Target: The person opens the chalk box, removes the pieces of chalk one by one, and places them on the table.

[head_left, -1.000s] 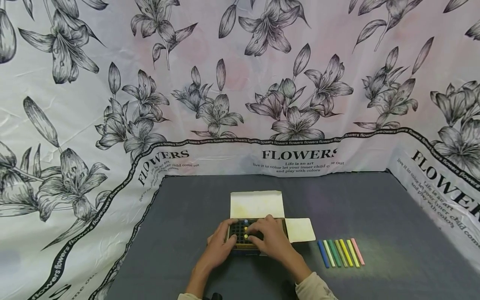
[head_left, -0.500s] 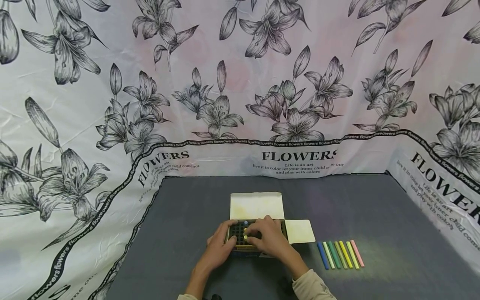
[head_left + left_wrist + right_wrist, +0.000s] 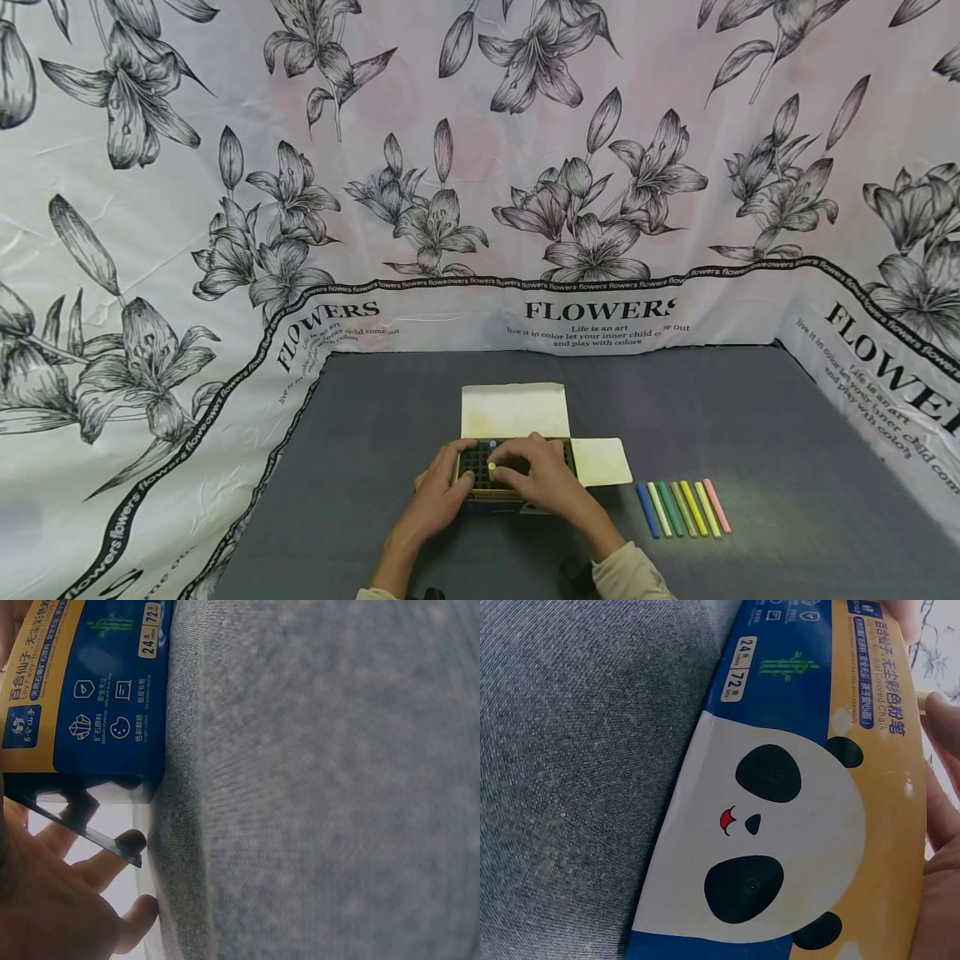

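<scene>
Since a second ago little has moved: the right hand [image 3: 543, 482] has drawn its fingertips slightly closer to the yellow chalk stick [image 3: 492, 468] standing in the chalk box [image 3: 480, 493], while the left hand [image 3: 441, 492] has stayed in place against the box. The box stands upright near the middle of the grey desk [image 3: 750, 417], its lid flap [image 3: 514, 410] folded back and a side flap [image 3: 602, 461] lying out to the right. The left hand's grip is curled round the left side of the box, thumb on the near face and fingers reaching over the top edge. The right hand lies over the open top; its fingers are bent and appear to pinch the yellow stick's tip, though the head view is too small to be sure of contact. A blue chalk end [image 3: 492, 445] shows at the far row of the tray. In the right wrist view the panda face [image 3: 780, 840] on the box front fills the frame. To the right, well apart from the box, a row of chalk sticks [image 3: 682, 507] lies side by side on the desk.
</scene>
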Available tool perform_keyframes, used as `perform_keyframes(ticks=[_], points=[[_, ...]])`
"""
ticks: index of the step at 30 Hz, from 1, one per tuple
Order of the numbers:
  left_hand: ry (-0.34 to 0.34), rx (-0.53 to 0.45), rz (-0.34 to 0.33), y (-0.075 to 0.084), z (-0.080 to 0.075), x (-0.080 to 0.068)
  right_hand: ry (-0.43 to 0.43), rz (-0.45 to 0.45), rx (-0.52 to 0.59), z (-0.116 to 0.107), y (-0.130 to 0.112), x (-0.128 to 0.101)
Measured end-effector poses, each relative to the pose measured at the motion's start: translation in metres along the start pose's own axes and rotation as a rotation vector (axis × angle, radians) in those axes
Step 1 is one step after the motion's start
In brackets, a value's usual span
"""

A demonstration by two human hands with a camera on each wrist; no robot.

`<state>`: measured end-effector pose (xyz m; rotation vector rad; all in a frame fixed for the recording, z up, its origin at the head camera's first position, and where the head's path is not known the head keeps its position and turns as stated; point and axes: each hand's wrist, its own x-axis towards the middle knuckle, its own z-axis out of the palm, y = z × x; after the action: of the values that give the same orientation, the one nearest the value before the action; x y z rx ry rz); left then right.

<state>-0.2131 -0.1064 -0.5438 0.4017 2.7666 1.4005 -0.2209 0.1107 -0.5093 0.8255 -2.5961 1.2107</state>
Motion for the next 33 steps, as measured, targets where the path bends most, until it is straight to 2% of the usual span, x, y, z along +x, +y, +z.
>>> perform_keyframes(ticks=[6,12,18,27,33], points=[[0.001,0.014,0.000,-0.001,0.001,0.000,-0.027,0.036,0.076,-0.003,-0.003,-0.002],[0.000,-0.003,-0.014,-0.001,0.003,0.000,0.010,0.016,0.119,-0.004,-0.003,-0.006],[0.010,0.003,-0.014,-0.002,0.003,-0.001,0.044,0.032,0.172,-0.007,-0.005,-0.009],[0.029,0.029,-0.012,-0.001,0.003,0.000,0.176,-0.006,0.207,-0.023,-0.007,-0.013],[0.021,0.021,-0.005,-0.002,0.003,0.000,0.252,0.045,0.189,-0.040,0.000,-0.020]])
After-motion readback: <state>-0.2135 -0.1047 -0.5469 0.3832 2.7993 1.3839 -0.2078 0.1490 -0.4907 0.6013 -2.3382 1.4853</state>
